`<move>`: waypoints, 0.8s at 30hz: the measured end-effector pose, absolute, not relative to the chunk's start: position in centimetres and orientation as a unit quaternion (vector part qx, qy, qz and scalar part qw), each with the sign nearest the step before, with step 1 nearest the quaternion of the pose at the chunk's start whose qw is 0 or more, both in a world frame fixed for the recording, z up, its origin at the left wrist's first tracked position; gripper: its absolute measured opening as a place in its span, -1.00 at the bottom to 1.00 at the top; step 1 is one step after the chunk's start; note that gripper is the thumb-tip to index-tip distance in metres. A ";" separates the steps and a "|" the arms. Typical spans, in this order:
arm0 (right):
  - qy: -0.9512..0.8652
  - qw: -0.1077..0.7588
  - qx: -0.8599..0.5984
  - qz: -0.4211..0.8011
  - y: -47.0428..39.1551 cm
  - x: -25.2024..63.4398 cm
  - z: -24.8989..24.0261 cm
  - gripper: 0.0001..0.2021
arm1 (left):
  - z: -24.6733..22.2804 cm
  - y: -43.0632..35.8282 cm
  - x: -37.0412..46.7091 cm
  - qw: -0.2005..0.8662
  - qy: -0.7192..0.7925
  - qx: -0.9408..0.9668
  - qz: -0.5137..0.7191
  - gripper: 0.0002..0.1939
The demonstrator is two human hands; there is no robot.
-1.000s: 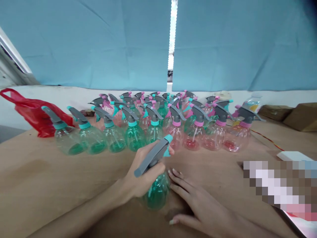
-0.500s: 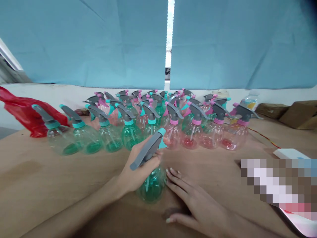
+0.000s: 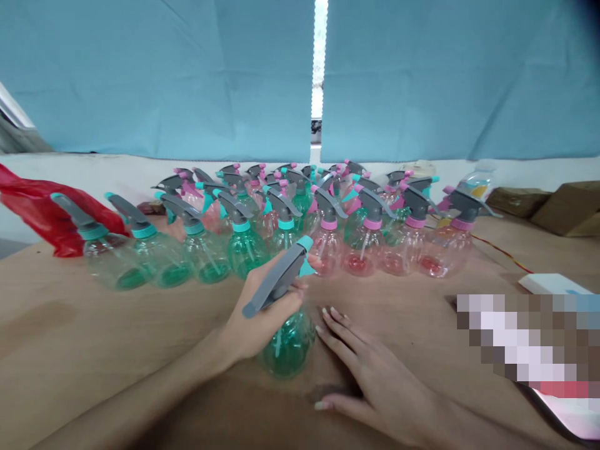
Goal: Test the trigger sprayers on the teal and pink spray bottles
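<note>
A green see-through spray bottle [image 3: 287,350] with a grey and teal trigger head stands on the wooden table in front of me. Around its neck, just under the head, my left hand [image 3: 265,312] is closed. To the right of the bottle, my right hand [image 3: 370,369] lies on the table with its fingers stretched out and holds nothing. Beyond my hands runs a front row of spray bottles: clear and green ones with teal collars, such as a green bottle [image 3: 246,253], on the left, and pink-collared ones, such as a pink bottle [image 3: 360,256], on the right.
More spray bottles crowd behind the front row. A red plastic bag [image 3: 60,215] lies at the far left. Cardboard boxes [image 3: 574,209], a thin cable [image 3: 504,253] and a white box [image 3: 553,284] are on the right. A blurred-out item [image 3: 529,344] lies at the right edge.
The view has shifted slightly. My left hand still grips the green spray bottle's neck, and my right hand stays flat on the table, its fingertips slightly farther from the bottle.
</note>
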State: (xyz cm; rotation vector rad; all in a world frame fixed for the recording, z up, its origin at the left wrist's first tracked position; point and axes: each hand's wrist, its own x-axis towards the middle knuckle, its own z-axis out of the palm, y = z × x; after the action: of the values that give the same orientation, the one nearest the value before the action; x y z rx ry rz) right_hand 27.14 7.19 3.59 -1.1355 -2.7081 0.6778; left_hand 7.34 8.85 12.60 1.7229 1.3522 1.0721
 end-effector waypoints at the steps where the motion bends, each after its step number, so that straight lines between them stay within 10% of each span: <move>1: -0.897 0.063 -0.375 0.225 7.2 27.2 3.6 -0.13 | 12.5 8.9 7.3 0.344 0.516 0.666 0.414 -0.85; 24: -0.917 0.142 -0.344 0.143 9.0 28.1 2.3 -0.38 | 12.6 8.7 7.4 0.334 0.524 0.677 0.394 -0.93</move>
State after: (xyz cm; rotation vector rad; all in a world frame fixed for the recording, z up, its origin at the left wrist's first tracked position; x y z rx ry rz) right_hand 28.09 8.99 2.26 -0.9933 -2.6452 0.4139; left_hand 7.45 8.69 12.64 1.7679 1.3669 1.0295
